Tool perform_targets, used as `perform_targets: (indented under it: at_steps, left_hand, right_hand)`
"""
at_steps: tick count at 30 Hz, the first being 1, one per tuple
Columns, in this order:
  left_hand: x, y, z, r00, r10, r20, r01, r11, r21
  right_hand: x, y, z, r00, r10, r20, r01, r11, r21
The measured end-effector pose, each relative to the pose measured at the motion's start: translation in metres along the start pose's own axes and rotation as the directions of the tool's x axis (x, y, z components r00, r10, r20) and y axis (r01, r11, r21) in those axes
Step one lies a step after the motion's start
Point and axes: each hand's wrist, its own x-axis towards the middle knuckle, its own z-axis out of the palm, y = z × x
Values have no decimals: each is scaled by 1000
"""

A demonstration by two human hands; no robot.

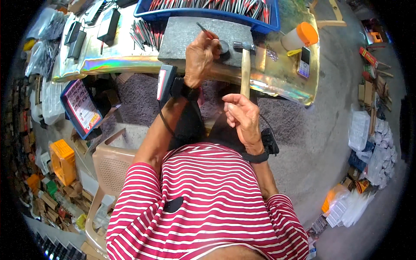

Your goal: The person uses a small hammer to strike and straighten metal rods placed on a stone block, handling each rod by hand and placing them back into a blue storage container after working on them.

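Observation:
My left hand [200, 58] is closed around a slim red-and-dark pointed tool [202, 29], held over a grey stone block [182, 32]. Beside its fingers, a dark round metal piece [224, 47] rests on the block. A hammer [245, 71] lies with its metal head on the block's right part and its pale wooden handle pointing toward me. At the handle's near end is my right hand [245, 119], fingers curled and thumb brought close to the index finger. Whatever may be between those fingertips is too small to tell.
A blue bin [208, 14] full of similar red-and-dark tools stands behind the block, and a loose bunch [145, 34] lies left of it. An orange-lidded jar [299, 35] and a phone [304, 63] are at the right. Black boxes [108, 25] sit at the left.

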Motion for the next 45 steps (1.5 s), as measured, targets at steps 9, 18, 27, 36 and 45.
perform_targets:
  at_steps: [9,18,27,36,45]
  left_hand:
    - [1,0,-5,998,-22,50,25,998,-63]
    - [1,-6,-7,998,-7,70,15,994,-106]
    - [0,-1,-6,997,-19,78,25,998,-66]
    - [3,-1,-8,985,91,149,-109,987,118]
    - [9,6,-12,890,310,334,-433,803,409]
  right_hand:
    - [-5,15,-15,994,-103,32,106,987,-117]
    - [-9,12,-10,999,35,-29,-37,995,-90]
    - [-5,23,-16,993,-86,78,106,943,-315]
    - [10,43,-51,984,-175,18,166,888,-429]
    - [20,-21,-22,962,-226,-156,118,852,-510]
